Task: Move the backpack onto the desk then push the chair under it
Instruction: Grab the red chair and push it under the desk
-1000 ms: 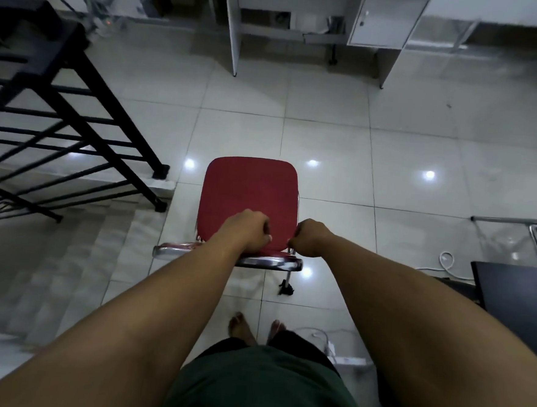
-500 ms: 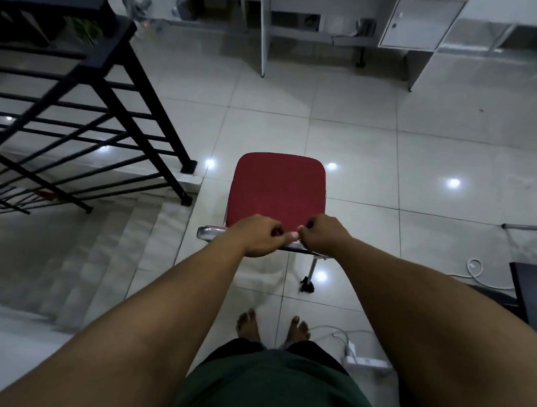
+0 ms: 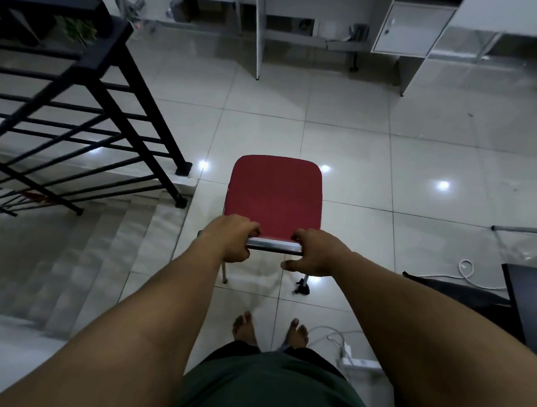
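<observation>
A red-seated chair [image 3: 275, 194] with a chrome frame stands on the tiled floor in front of me, seen from above. My left hand [image 3: 231, 239] grips the left end of its chrome back rail, fingers curled over it. My right hand [image 3: 316, 252] holds the right end of the same rail, thumb underneath. The white desk [image 3: 259, 28] runs along the far wall, its open leg space straight ahead beyond the chair. No backpack is in view.
A black metal stair railing [image 3: 109, 103] and a descending staircase [image 3: 65, 268] lie to the left. A white cabinet [image 3: 409, 29] hangs under the desk at right. White cables and a power strip [image 3: 359, 364] lie near my bare feet. A dark object [image 3: 527, 304] sits at right.
My hands have moved apart along the chair's back rail, from the middle to its two ends. The view has shifted so the railing and desk appear further right and closer.
</observation>
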### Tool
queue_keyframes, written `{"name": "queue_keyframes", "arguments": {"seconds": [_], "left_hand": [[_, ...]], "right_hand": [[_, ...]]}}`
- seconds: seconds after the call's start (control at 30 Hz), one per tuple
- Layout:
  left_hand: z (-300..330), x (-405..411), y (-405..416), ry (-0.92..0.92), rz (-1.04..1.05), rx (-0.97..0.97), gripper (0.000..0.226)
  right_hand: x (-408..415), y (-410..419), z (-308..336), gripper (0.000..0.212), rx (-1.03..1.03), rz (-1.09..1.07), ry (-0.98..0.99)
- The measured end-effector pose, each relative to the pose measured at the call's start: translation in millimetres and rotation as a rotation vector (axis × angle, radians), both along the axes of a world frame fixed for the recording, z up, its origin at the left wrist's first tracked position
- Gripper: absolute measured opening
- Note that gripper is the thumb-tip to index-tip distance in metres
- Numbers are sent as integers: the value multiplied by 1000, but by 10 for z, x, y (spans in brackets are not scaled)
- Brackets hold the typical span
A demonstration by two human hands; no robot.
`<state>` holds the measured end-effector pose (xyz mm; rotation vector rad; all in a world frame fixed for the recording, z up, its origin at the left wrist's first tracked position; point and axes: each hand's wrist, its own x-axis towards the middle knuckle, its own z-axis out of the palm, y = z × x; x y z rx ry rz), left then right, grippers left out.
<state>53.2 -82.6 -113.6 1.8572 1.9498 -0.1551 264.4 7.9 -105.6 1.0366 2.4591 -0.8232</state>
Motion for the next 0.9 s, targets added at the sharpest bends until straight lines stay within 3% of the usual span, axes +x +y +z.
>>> {"name": "queue_keyframes", "arguments": {"seconds": [0.17, 0.9], "left_hand": [[-56, -153, -73, 8, 60, -27, 62], [-16, -390, 270, 213, 42, 134, 58]], "right_hand": [[-100, -95, -54, 28, 197, -54, -12], [-389, 203, -69, 56, 387, -2, -2]]}}
